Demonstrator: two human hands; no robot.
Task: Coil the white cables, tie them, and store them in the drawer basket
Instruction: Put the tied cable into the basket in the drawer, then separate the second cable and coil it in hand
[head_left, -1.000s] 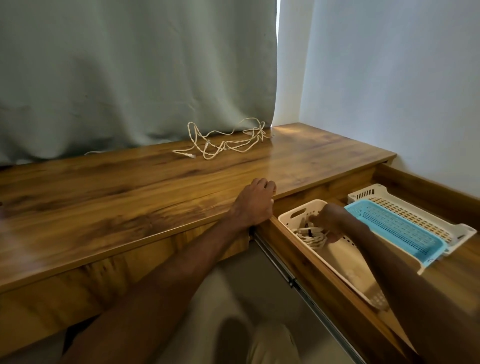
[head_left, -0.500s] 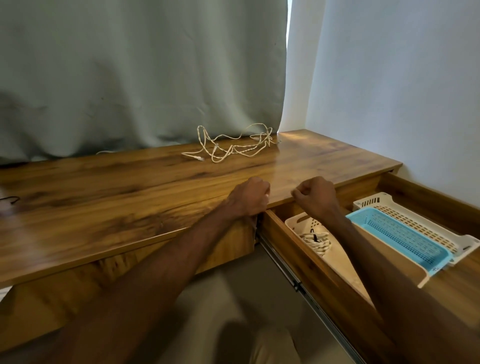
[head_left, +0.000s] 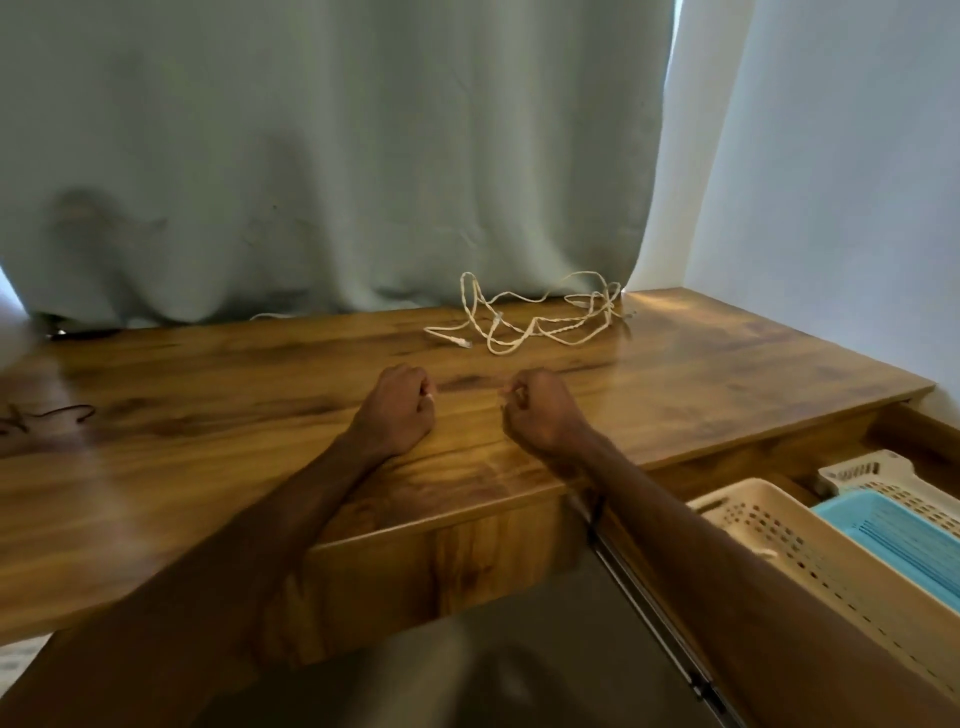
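Note:
A tangled white cable (head_left: 530, 325) lies loose on the wooden desk (head_left: 208, 441), near the back by the curtain. My left hand (head_left: 397, 410) and my right hand (head_left: 540, 413) are over the desk a little in front of the cable, side by side and apart. Both have their fingers curled into fists and hold nothing. At the lower right the drawer (head_left: 914, 431) stands open with a cream perforated basket (head_left: 769, 519) in it. My right forearm crosses the basket's near end and hides what lies inside.
A blue basket (head_left: 893, 535) and a white basket (head_left: 872, 470) sit behind the cream one in the drawer. A thin dark cord (head_left: 52, 415) lies at the desk's left edge. A pale green curtain (head_left: 337, 156) hangs behind the desk; a wall stands on the right.
My right hand came up out of the cream basket, leaving a coiled cable there, and moved left over the desk. My left hand curled and slid forward. The view turned left.

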